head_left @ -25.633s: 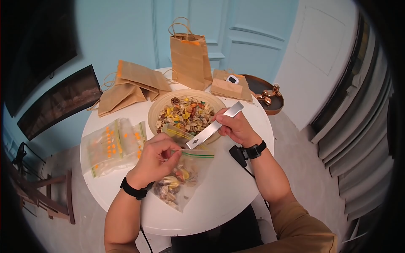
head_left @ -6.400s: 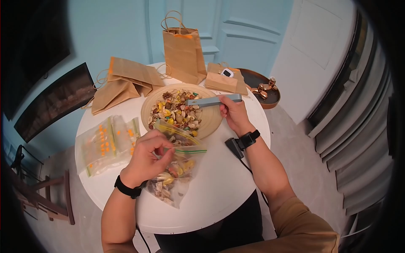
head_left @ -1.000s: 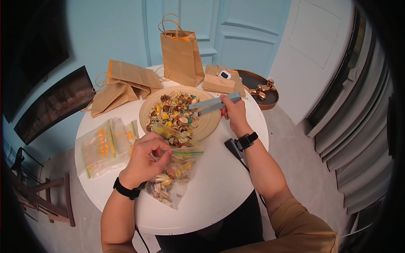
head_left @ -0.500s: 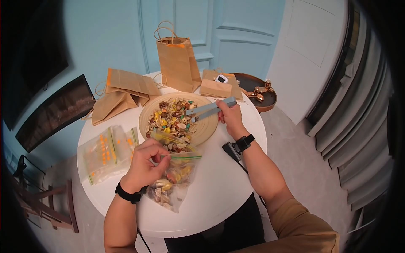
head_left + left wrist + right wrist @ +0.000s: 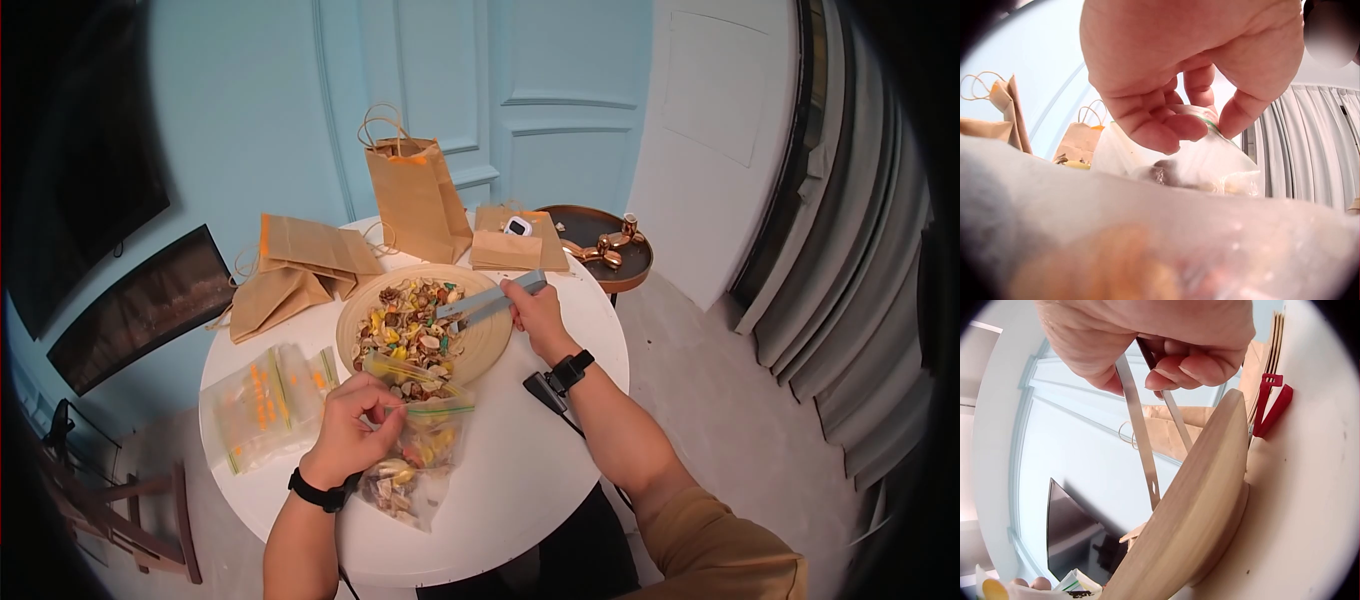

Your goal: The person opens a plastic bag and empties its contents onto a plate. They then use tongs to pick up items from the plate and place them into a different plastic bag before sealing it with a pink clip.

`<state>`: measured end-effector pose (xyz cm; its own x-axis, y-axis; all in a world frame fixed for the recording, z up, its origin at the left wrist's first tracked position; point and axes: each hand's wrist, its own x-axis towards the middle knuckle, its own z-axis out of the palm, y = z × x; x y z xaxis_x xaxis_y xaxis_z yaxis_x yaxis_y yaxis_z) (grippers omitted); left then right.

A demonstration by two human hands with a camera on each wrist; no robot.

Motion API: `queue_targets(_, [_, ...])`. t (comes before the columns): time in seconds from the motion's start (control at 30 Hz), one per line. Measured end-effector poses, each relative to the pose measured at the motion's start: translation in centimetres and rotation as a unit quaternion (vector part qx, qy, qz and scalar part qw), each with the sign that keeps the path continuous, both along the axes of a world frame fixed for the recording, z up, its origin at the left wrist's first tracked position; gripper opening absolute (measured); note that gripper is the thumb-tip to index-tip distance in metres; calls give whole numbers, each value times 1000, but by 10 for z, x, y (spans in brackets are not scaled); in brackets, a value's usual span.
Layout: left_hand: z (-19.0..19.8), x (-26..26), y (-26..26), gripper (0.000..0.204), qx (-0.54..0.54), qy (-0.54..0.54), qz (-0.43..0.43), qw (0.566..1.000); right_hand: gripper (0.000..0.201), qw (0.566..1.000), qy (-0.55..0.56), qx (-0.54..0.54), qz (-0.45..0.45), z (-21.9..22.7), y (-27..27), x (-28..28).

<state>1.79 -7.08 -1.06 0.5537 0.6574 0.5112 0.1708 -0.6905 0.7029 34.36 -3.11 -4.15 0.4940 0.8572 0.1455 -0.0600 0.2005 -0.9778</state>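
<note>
My left hand pinches the edge of a clear zip bag, holding its mouth spread. Dried petals and pods show through the plastic, and the green zip strip runs by my thumb in the left wrist view. A pair of flat metal tongs is in my right hand. Their tips stand apart over potpourri at the right side of its heap, in a round wooden bowl. In the right wrist view the bowl's wall hides the tips of the tongs.
Flat zip bags with orange marks lie at the left. Folded paper bags, an upright paper bag and a small white timer stand behind the bowl. A red clip lies on the table beyond the bowl.
Earliest, the tongs were over the bag's mouth; since then they moved to the bowl and their arms parted. The bowl's heap has shrunk. Lately the head view tilted up; the left hand keeps its pinch.
</note>
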Motion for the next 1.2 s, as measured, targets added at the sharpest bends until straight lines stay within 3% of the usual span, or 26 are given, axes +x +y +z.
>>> queue_targets(1.2, [-4, 0, 4, 5, 19, -5, -12, 1000, 32, 999, -33, -28, 5, -1, 2, 4])
